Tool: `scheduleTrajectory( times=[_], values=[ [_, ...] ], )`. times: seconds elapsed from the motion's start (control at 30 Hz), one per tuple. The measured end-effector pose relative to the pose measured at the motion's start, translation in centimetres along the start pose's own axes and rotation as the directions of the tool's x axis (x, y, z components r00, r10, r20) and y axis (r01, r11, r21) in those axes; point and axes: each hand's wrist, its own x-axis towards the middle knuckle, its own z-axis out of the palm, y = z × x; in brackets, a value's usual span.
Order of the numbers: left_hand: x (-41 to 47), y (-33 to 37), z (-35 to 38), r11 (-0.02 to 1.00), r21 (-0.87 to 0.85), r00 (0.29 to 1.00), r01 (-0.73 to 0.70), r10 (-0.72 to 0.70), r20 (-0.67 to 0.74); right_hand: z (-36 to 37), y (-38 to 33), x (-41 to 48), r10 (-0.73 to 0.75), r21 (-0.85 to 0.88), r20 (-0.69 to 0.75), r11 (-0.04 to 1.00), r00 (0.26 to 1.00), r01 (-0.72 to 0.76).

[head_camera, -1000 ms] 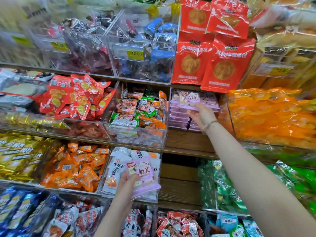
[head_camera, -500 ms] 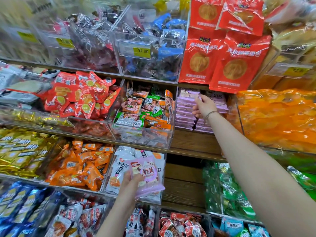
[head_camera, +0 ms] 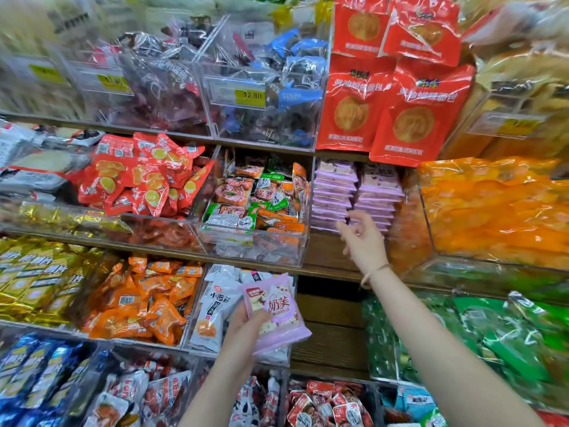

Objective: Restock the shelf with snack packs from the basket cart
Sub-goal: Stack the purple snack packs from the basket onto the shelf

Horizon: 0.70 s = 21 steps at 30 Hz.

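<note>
**Pink packs in the left hand, right hand bare at the stacks**

The left hand [head_camera: 246, 323] grips a small sheaf of pink snack packs [head_camera: 277, 306], thumb laid across the front of the top one and the fingers hidden behind. The sheaf is tilted, its printed face turned up to the camera, and hangs in front of a clear bin of white packets [head_camera: 212, 309] on the lower shelf.

The right hand [head_camera: 363, 238] is raised at the front edge of the wooden shelf [head_camera: 326, 255] above. Its fingers are loosely spread and slightly bent, with nothing between them; motion blur softens them. A thin bracelet [head_camera: 374, 272] circles the wrist. Just behind the fingertips stand two purple stacks [head_camera: 334, 195] of flat packs, side by side, squared up against the back of that shelf.

Left of the stacks sits a clear bin of green and orange sachets [head_camera: 255, 211]; to their right, a bin of orange packs [head_camera: 492, 211]. Red bags [head_camera: 397, 112] hang above the stacks, beside a yellow price tag [head_camera: 250, 95] reading 12.80.
</note>
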Motion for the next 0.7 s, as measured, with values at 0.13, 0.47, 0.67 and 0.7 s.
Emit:
scheduleTrajectory(
  times=[0.13, 0.47, 0.67, 0.7],
  values=[
    [-0.2, 0.2, 2.1, 0.996, -0.061, 0.992, 0.067, -0.061, 0.107, 0.0, 3.0, -8.3, 0.150, 0.022, 0.539, 0.981, 0.829, -0.192],
    [-0.6, 2.9, 6.0, 0.727, 0.526, 0.894, -0.441, 0.300, 0.334, -3.6, 4.2, -12.6, 0.213, 0.477, 0.438, 0.768, 0.873, -0.427],
    [2.8, 10.2, 6.3, -0.037, 0.680, 0.408, -0.732, 0.776, 0.481, -5.0, 3.2, -10.2, 0.270, 0.589, 0.229, 0.726, 0.935, -0.354],
    [3.9, 11.5, 6.6, -0.116, 0.698, 0.360, -0.707, 0.790, 0.497, -4.9, 2.7, -9.5, 0.272, 0.598, 0.195, 0.729, 0.942, -0.334]
  ],
)
